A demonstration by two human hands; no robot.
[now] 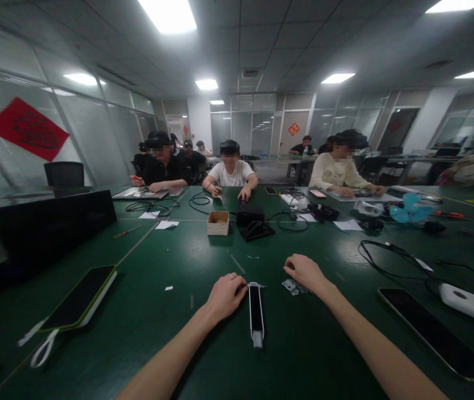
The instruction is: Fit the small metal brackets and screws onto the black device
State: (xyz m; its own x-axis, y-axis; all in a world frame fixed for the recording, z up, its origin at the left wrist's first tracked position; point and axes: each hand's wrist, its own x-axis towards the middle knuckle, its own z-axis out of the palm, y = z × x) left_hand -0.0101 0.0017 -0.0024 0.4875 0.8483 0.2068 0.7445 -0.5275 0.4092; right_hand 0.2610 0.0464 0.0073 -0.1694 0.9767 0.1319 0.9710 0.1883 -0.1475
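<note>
A narrow dark strip with a white frame (256, 314) lies lengthwise on the green table (154, 355), a pale block at its near end. My left hand (226, 295), with a ring on one finger, has its fingers closed at the strip's far left corner. A thin short pin (262, 286) sticks out to the right of that corner. To the right, my right hand (306, 272) is curled with fingertips down, just beyond a small pile of grey metal pieces (291, 286). Whatever its fingertips pinch, if anything, is hidden.
Phones lie at left (81, 297) and right (432, 328), beside a white power strip (472, 305) and black cables (391, 253). Ahead are a small open box (218, 223), a black case (250, 214) and a blue fan (411, 208). People sit across the table.
</note>
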